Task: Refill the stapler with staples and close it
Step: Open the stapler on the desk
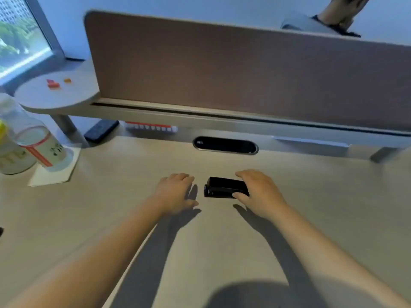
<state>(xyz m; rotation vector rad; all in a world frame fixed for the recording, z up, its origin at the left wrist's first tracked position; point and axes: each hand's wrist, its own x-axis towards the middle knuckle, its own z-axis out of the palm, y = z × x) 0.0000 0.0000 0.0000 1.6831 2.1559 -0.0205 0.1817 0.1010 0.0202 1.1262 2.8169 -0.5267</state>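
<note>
1. My right hand [259,192] is on the stapler [225,188], fingers over its right end and thumb against its near side, gripping it.
2. The stapler is black, closed, and lies flat on the tabletop [133,218] just past the middle, at about 12 o'clock from me, with its long side running left to right.
3. My left hand [175,192] sits at 9 o'clock from the stapler, just beside it and not touching. It is palm down, fingers loosely spread, holding nothing.
4. A dark oval cable slot [225,145] lies at 12 o'clock from the stapler, near the partition [222,70].
5. Two clear jars [42,145] stand far out at 10 o'clock, one on a white paper [55,172].
6. I see no staples; the blur hides small details.
</note>
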